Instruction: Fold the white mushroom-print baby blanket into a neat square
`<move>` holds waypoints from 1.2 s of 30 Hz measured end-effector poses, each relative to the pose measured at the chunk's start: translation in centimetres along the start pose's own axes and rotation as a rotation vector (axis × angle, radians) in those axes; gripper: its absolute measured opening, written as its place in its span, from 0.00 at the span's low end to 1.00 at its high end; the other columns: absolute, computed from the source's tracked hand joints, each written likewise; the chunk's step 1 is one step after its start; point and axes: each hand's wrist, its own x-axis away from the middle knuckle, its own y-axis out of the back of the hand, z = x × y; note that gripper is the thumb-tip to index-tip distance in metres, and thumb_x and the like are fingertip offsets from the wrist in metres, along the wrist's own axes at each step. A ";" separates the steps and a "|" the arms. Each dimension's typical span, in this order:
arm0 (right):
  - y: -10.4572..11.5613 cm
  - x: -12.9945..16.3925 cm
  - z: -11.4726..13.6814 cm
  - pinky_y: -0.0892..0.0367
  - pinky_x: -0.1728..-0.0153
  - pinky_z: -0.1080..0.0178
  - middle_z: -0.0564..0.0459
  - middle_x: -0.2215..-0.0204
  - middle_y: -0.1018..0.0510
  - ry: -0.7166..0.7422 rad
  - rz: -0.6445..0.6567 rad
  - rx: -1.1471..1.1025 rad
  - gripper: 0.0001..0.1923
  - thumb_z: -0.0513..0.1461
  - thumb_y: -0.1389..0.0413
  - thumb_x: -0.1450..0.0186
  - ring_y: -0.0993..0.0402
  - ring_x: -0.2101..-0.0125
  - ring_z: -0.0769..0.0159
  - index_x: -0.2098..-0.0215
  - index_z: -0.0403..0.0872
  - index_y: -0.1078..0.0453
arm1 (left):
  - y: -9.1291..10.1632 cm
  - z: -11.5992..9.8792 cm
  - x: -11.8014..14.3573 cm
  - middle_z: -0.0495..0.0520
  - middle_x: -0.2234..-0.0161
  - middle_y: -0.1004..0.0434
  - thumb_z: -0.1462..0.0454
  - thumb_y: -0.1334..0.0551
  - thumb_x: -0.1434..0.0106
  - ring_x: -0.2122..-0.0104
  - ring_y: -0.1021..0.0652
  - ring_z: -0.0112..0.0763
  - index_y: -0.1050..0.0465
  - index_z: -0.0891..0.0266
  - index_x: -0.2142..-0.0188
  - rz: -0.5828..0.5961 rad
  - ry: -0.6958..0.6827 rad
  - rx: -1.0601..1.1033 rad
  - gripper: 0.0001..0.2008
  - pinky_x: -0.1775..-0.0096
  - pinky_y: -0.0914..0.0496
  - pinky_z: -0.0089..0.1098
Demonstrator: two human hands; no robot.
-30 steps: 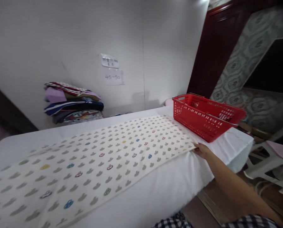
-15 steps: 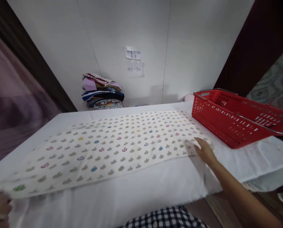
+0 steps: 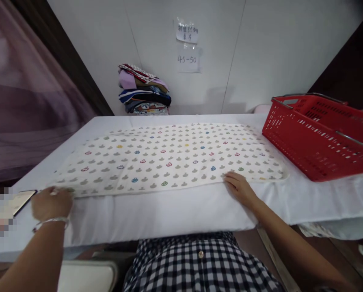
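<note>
Since a second ago our right hand (image 3: 240, 187) has slid from the far right corner inward along the near hem of the patterned cloth (image 3: 172, 156), and our left hand (image 3: 51, 202) has come in at 8 o'clock. Both press fingers on the hem; whether either pinches it we cannot tell. We see the cloth spread flat across the white counter (image 3: 181, 211), a red basket (image 3: 318, 138) at 2 o'clock. We judge it light, soft and limp, best taken at the corners.
</note>
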 end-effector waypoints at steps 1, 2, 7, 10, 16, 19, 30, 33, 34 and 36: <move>-0.3 -0.3 0.7 0.41 0.46 0.49 0.48 0.52 0.27 0.028 0.014 -0.007 0.15 0.42 0.54 0.34 0.35 0.48 0.57 0.55 0.51 0.28 | -0.5 -0.6 0.5 0.52 0.64 0.27 0.56 0.50 0.38 0.65 0.28 0.35 0.33 0.68 0.57 -0.022 -0.002 0.014 0.19 0.66 0.31 0.36; -0.7 -0.7 1.4 0.41 0.46 0.49 0.49 0.52 0.27 0.058 0.029 -0.011 0.15 0.41 0.54 0.33 0.36 0.48 0.57 0.55 0.51 0.28 | -1.0 -1.4 1.3 0.53 0.62 0.27 0.57 0.48 0.40 0.62 0.29 0.34 0.32 0.68 0.58 -0.056 -0.101 0.063 0.18 0.61 0.32 0.35; -2.8 -3.4 4.8 0.38 0.51 0.54 0.47 0.54 0.27 0.219 0.115 -0.011 0.15 0.41 0.55 0.33 0.34 0.52 0.59 0.55 0.50 0.28 | -2.6 -8.6 8.2 0.58 0.56 0.27 0.56 0.47 0.38 0.55 0.29 0.35 0.29 0.66 0.58 0.053 -0.845 0.413 0.17 0.51 0.35 0.36; -3.9 -4.7 6.1 0.37 0.54 0.56 0.46 0.56 0.27 0.283 0.143 0.014 0.14 0.41 0.54 0.33 0.33 0.56 0.59 0.57 0.48 0.27 | -3.1 -12.3 11.9 0.58 0.55 0.27 0.55 0.46 0.38 0.55 0.29 0.35 0.28 0.62 0.57 0.131 -1.113 0.484 0.16 0.52 0.34 0.36; -5.0 -5.4 6.5 0.38 0.59 0.59 0.48 0.62 0.26 0.301 0.136 0.062 0.14 0.39 0.54 0.33 0.34 0.61 0.61 0.59 0.48 0.26 | -2.8 -15.1 13.8 0.57 0.59 0.26 0.58 0.47 0.35 0.58 0.28 0.35 0.26 0.60 0.61 0.110 -1.243 0.456 0.13 0.55 0.33 0.37; -5.3 -5.3 6.0 0.39 0.60 0.60 0.48 0.62 0.26 0.298 0.111 0.064 0.15 0.38 0.55 0.33 0.34 0.62 0.61 0.60 0.48 0.26 | -2.8 -15.2 13.7 0.56 0.59 0.26 0.60 0.48 0.35 0.58 0.28 0.35 0.26 0.60 0.60 0.095 -1.261 0.428 0.13 0.57 0.34 0.36; -5.6 -5.7 5.8 0.39 0.61 0.61 0.47 0.64 0.25 0.323 0.062 -0.018 0.12 0.36 0.53 0.33 0.33 0.62 0.63 0.63 0.46 0.27 | -2.4 -15.9 13.4 0.55 0.63 0.25 0.63 0.49 0.34 0.62 0.28 0.32 0.27 0.61 0.63 0.032 -1.295 0.331 0.12 0.60 0.35 0.33; -5.3 -6.2 6.0 0.40 0.60 0.60 0.47 0.64 0.26 0.293 -0.035 0.025 0.13 0.36 0.54 0.33 0.34 0.62 0.62 0.63 0.46 0.27 | -1.6 -16.5 12.9 0.55 0.64 0.25 0.66 0.49 0.35 0.64 0.28 0.33 0.28 0.62 0.65 -0.051 -1.263 0.236 0.11 0.62 0.36 0.34; -5.3 -6.3 6.0 0.40 0.60 0.60 0.46 0.63 0.26 0.280 -0.068 0.045 0.13 0.36 0.54 0.33 0.34 0.62 0.62 0.63 0.46 0.27 | -1.4 -16.6 12.9 0.55 0.64 0.25 0.66 0.49 0.35 0.64 0.28 0.33 0.28 0.62 0.65 -0.074 -1.257 0.215 0.11 0.62 0.36 0.34; -5.3 -6.4 6.0 0.41 0.61 0.60 0.47 0.64 0.26 0.292 -0.061 0.078 0.13 0.35 0.54 0.33 0.35 0.62 0.62 0.63 0.47 0.27 | -1.4 -16.6 12.9 0.55 0.63 0.25 0.68 0.48 0.36 0.63 0.28 0.33 0.28 0.62 0.64 -0.076 -1.291 0.183 0.10 0.62 0.36 0.35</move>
